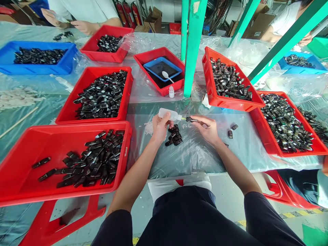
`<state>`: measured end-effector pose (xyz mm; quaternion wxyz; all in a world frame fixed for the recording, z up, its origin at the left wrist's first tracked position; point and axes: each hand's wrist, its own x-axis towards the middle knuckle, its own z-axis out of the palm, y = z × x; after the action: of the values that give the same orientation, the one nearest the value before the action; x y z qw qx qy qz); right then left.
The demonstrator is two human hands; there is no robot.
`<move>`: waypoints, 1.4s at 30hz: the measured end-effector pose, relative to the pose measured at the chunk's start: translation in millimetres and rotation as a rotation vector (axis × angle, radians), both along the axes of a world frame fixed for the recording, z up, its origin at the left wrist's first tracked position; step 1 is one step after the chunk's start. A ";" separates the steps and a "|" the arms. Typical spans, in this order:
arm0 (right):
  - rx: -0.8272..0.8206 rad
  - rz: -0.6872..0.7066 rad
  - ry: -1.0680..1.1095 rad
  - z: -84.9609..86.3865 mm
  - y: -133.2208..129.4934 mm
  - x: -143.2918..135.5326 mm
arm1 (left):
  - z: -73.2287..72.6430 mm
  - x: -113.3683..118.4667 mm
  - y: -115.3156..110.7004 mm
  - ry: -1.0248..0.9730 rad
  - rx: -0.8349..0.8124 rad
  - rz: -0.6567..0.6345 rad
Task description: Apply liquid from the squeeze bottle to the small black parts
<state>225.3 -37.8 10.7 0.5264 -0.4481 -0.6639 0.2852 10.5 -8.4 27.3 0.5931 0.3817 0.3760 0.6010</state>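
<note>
My left hand (161, 127) is closed round a translucent white squeeze bottle (167, 114), which lies nearly level with its thin yellowish tip toward the right. That tip meets or nearly meets a small black glossy part (189, 119), pinched in the fingers of my right hand (206, 128). Below the bottle, several like black parts (174, 136) lie in a tight group on the plastic-covered table. Small white pieces (148, 128) are scattered beside my left hand. A couple of loose dark parts (231, 134) rest to the right of my right forearm.
Red bins (61, 191) of black parts stand at left, with more red bins (292, 154) at right. A red bin (161, 90) behind holds a blue tray (151, 70) and white spoon (166, 75). Near a green post (190, 68) stands a small bottle (171, 91). Other people work across the table.
</note>
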 end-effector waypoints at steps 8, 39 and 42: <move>-0.034 -0.067 0.017 -3.6 0.5 -3.9 | -2.6 0.3 -0.3 0.004 -0.010 -0.005; 0.120 0.251 -0.660 2.3 10.1 -27.0 | 2.6 -17.6 19.2 -0.251 -0.180 0.083; 0.020 0.089 -0.698 15.8 -0.6 16.5 | 6.3 -17.1 18.5 -0.269 -0.203 0.084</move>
<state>241.7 -38.4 26.5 0.2592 -0.4840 -0.8255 0.1309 -6.6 10.0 33.5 0.6478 0.2198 0.3674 0.6302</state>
